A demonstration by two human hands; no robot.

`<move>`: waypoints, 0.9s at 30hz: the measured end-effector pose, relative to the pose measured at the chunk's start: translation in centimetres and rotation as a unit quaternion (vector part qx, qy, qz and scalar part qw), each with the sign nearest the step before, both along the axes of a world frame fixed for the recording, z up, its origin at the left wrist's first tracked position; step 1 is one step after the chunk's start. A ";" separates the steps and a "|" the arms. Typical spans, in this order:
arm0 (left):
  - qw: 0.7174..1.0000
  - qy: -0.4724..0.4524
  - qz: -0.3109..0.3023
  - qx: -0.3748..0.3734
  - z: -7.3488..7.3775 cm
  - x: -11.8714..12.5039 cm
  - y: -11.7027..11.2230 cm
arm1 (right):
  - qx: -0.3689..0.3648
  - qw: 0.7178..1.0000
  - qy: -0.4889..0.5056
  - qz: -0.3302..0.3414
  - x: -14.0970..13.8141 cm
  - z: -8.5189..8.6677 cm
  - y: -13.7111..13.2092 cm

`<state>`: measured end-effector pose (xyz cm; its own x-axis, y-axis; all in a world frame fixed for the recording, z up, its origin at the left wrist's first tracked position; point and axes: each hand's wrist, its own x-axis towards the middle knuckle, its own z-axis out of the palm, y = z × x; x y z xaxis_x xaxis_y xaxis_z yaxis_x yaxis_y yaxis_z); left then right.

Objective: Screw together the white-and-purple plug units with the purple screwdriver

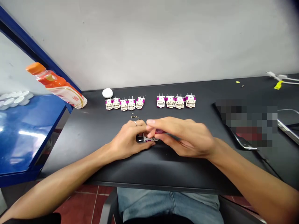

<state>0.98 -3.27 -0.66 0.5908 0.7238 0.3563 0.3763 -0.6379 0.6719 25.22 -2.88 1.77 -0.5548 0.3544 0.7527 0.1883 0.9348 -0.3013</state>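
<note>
My left hand (128, 139) rests on the table, its thumb and fingers closed round a white and magenta plug adapter (147, 138) that lies on its side, metal pins to the left. Over the adapter's right end, my right hand (184, 136) pinches a short dark red handle (160, 131), seemingly a screwdriver's; its shaft and tip are hidden by fingers. Just beyond my left hand lie several small brass-coloured screws (134, 117). Farther back, similar plug adapters stand in two rows, a left group (124, 105) and a right group (179, 102), pins pointing up.
A round white piece (107, 93) sits behind the left row. An orange bottle (62, 87) stands at the table's left edge, near a blue surface (30, 133) with white discs. At right lie a blurred dark device (247, 127) and white cables (285, 77) by the wall.
</note>
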 end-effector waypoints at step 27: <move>1.000 0.016 0.012 -0.020 0.1 0.0 0.0 | 0.002 0.998 -0.050 -0.029 0.2 -0.4 -0.1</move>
